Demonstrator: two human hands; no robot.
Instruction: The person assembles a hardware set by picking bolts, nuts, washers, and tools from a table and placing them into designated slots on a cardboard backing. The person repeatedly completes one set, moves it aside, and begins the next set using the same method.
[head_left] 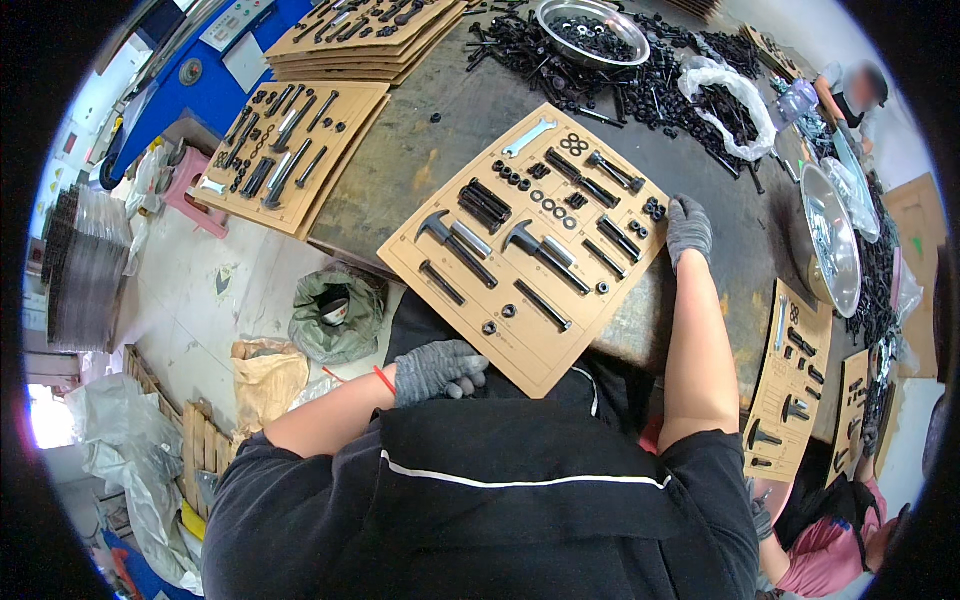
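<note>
Brown cardboard board held across the worktop edge, parts spread over it.
Head view: the board's right corner is gripped by the right hand; the left hand is half-curled just beside the lower-left edge, and contact cannot be told. The board should be kept level and supported from both sides, as the wrench, bolts and hammer-shaped pieces may slide if unfixed.

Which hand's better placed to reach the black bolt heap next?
Probably the right hand: at the board's right corner, it sits nearer the heap. The left hand is by the lower-left edge, with the board between it and the heap.
</note>
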